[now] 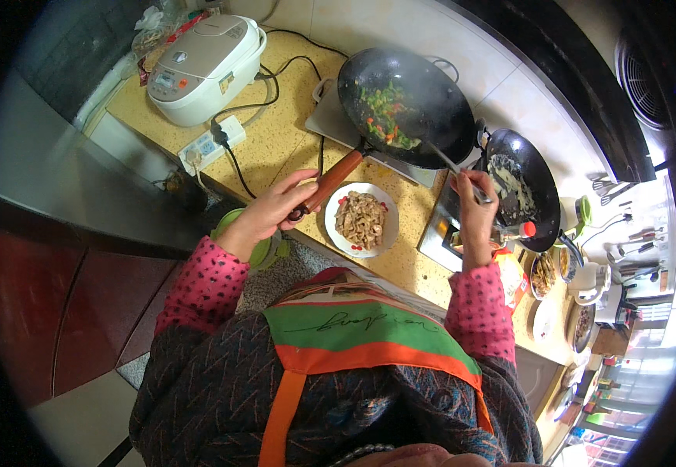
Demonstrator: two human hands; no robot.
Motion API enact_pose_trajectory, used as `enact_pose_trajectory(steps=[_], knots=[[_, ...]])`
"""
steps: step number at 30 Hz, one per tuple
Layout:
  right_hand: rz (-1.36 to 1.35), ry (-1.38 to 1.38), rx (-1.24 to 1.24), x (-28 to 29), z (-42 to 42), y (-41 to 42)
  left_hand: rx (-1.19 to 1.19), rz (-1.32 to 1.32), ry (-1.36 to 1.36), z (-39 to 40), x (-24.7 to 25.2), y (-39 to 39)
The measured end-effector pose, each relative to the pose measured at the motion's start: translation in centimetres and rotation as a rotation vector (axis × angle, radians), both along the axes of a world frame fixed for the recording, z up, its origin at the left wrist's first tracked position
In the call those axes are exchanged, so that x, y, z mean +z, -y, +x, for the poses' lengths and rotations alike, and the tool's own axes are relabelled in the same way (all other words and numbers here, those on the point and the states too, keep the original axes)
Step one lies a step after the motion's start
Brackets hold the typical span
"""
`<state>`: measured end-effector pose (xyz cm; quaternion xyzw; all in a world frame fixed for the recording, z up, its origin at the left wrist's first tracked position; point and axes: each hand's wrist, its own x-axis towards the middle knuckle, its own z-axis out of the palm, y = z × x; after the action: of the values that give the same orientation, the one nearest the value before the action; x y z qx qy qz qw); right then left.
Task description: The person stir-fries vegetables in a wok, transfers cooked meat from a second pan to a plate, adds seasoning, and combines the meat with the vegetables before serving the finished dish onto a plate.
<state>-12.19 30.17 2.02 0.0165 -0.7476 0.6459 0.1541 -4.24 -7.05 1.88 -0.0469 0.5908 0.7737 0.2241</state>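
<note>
My left hand (282, 204) is closed around the wooden handle (333, 180) of a black wok (443, 111). The wok sits tilted over a flat hob, with chopped green and red vegetables (386, 111) inside and steam rising. My right hand (477, 195) grips the metal handle of a cooking utensil (444, 157), whose far end reaches into the wok; its head is hard to make out. A white plate (332, 225) of cooked sliced meat (362, 220) rests on the counter between my hands.
Right of the wok, a second black wok (542, 192) holds pale food remains. A red-capped bottle (513, 230) stands near my right wrist. Further along are plates of food and a white jug (590, 283). At the left are a rice cooker (204, 64), a power strip (212, 146) and trailing cables.
</note>
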Motion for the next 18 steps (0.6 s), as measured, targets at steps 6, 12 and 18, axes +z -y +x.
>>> enact_pose_trajectory(steps=[6, 12, 18], knots=[[-0.206, 0.033, 0.074, 0.3, 0.5, 1.3, -0.068, 0.054, -0.085, -0.2, -0.1, -2.0], [-0.018, -0.014, -0.047, 5.0, -1.7, 0.8, -0.005, 0.059, -0.037, 0.2, 0.2, -1.6], [-0.117, 0.021, 0.038, 2.7, -8.3, 4.9, -0.005, -0.022, -0.08, -0.1, 0.2, -2.2]])
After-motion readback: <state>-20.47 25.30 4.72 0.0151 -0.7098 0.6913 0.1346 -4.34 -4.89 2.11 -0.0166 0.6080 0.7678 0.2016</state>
